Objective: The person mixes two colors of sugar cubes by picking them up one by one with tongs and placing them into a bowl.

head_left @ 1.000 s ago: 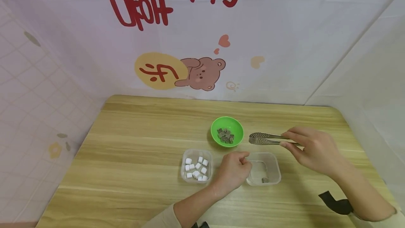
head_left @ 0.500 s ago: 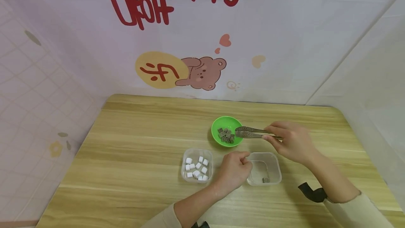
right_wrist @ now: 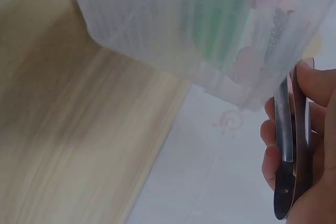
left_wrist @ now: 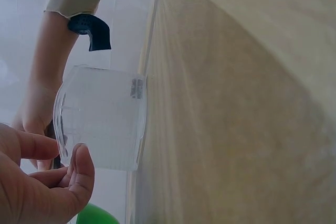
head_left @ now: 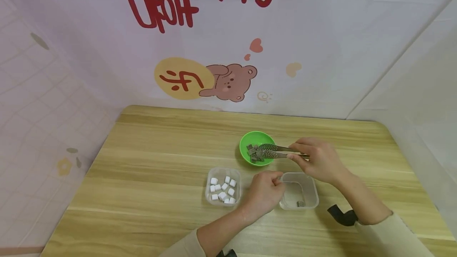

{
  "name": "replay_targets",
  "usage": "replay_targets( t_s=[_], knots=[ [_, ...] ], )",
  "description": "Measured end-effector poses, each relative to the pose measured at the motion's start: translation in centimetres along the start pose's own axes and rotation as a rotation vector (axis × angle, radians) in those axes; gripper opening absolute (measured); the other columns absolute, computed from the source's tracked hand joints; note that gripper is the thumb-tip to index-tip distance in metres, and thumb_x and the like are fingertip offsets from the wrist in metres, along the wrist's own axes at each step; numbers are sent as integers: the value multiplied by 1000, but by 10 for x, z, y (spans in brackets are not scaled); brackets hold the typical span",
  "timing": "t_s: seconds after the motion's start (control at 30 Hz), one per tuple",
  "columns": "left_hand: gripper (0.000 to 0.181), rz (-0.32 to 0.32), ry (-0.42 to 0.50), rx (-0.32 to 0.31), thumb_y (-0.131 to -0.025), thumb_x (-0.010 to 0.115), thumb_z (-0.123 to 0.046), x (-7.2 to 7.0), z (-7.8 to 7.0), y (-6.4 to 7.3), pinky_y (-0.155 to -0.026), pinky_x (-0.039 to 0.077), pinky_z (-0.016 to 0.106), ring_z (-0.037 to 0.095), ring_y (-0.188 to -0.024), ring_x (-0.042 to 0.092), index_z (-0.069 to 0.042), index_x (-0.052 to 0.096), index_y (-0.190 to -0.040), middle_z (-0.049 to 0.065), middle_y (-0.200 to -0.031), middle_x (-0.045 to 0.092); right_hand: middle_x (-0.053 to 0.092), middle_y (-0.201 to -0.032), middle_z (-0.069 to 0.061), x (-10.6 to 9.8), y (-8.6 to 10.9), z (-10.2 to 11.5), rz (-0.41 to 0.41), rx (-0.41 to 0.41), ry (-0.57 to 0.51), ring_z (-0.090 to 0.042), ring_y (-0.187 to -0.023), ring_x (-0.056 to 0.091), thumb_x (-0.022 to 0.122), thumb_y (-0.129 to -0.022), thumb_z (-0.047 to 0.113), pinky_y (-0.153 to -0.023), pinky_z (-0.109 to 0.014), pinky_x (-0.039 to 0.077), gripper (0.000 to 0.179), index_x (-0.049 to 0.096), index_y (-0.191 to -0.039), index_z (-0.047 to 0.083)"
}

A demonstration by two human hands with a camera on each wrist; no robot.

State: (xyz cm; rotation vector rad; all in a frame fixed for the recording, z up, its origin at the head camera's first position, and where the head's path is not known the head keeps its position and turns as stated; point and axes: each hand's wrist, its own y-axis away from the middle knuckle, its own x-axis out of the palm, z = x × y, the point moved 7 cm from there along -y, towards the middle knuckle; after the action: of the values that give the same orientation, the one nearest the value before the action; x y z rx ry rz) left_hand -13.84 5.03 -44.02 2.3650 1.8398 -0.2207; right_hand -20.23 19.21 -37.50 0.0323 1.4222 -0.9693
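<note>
My right hand (head_left: 319, 160) grips metal tongs (head_left: 282, 148) with perforated ends. Their tips reach over the rim of the green bowl (head_left: 258, 136), among the small grey-brown cubes (head_left: 252, 152) piled in it, and are slightly apart. At the near side of the bowl, my left hand (head_left: 265, 191) pinches the left rim of a clear plastic container (head_left: 310, 185) between thumb and fingers. One grey-brown cube (head_left: 300, 204) lies in that container's near corner. The left wrist view shows the thumb and fingertips (left_wrist: 83, 158) right at the container's rim. In the right wrist view the container's wall hides the tongs' ends.
Left of my left hand stands a second clear container (head_left: 207, 193) with several white cubes (head_left: 222, 196). All of it rests on a wood-grain table (head_left: 160, 150). A white printed cloth (head_left: 314, 31) hangs along the back edge, and more cloth hangs at both sides.
My right hand has moved left with the tongs, bringing their tips from right of the green bowl into it over the cubes. The left hand has stayed at the container's rim.
</note>
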Motion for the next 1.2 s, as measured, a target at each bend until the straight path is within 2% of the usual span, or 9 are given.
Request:
replay_targets(
  t_s=[0.13, 0.4, 0.53, 0.63, 0.7, 0.73, 0.87, 0.97, 1.2],
  knots=[
    [22, 3, 21, -12, -86, 55, 4, 1, 0, 0, -51, 36, 19, 0, -51, 40, -5, 64, -68, -7, -65, 55, 76, -96, -2, -8, 1, 2, -12, -7, -15, -12, -67, 69, 76, -95, 30, -54, -27, 51, 25, 80, -101, 6],
    [19, -4, 12, -17, -87, 55, 3, 1, 2, -1, -64, 46, 21, 2, -60, 47, 2, 74, -80, -5, -75, 63, 75, -99, 1, -31, 6, 4, -19, -5, -2, -16, -74, 71, 83, -79, 17, -59, -26, 51, 25, 81, -103, 9],
    [25, -7, 19, -34, -87, 56, 3, 1, 4, 0, -60, 45, 21, 2, -57, 46, 5, 78, -98, -5, -74, 62, 75, -99, 1, -41, 9, 6, -33, -28, 17, -19, -76, 72, 76, -88, 30, -60, -28, 52, 24, 81, -102, 10],
    [33, -10, 27, -44, -86, 56, 3, 1, 4, 2, -57, 44, 20, 1, -57, 47, 8, 76, -112, -5, -71, 60, 75, -98, 2, -49, 11, 8, -40, -46, 32, -18, -76, 72, 68, -96, 43, -60, -29, 53, 35, 81, -101, 11],
    [34, -12, 35, -52, -86, 56, 3, 1, 4, 2, -56, 43, 20, 2, -56, 46, 9, 76, -113, -5, -73, 61, 75, -97, 3, -54, 13, 8, -39, -53, 35, -17, -75, 71, 66, -97, 46, -60, -28, 52, 38, 81, -100, 12],
    [30, -12, 37, -53, -86, 56, 3, 1, 4, 2, -56, 44, 21, 2, -58, 47, 8, 77, -108, -3, -76, 64, 75, -97, 3, -56, 14, 8, -36, -55, 37, -17, -74, 71, 67, -96, 46, -60, -28, 53, 37, 81, -100, 12],
    [31, -6, 42, -62, -87, 56, 2, 2, 5, 3, -53, 43, 21, 2, -57, 47, 9, 76, -111, -2, -80, 65, 75, -94, 5, -64, 19, 7, -13, -63, 55, -13, -71, 69, 77, -83, 35, -58, -25, 51, 26, 82, -98, 14],
    [40, -3, 42, -65, -88, 56, 1, 2, 6, 3, -55, 43, 20, 2, -58, 47, 10, 71, -124, -5, -75, 61, 74, -90, 6, -68, 23, 5, 6, -76, 75, -10, -67, 66, 82, -71, 28, -55, -23, 48, 28, 82, -95, 15],
    [39, -1, 30, -64, -88, 56, 1, 1, 4, 3, -59, 45, 21, 2, -58, 47, 9, 72, -122, -7, -73, 59, 72, -86, 8, -72, 29, 4, 50, -116, 103, -8, -66, 64, 83, -62, 28, -51, -22, 46, 31, 81, -91, 16]
  ],
)
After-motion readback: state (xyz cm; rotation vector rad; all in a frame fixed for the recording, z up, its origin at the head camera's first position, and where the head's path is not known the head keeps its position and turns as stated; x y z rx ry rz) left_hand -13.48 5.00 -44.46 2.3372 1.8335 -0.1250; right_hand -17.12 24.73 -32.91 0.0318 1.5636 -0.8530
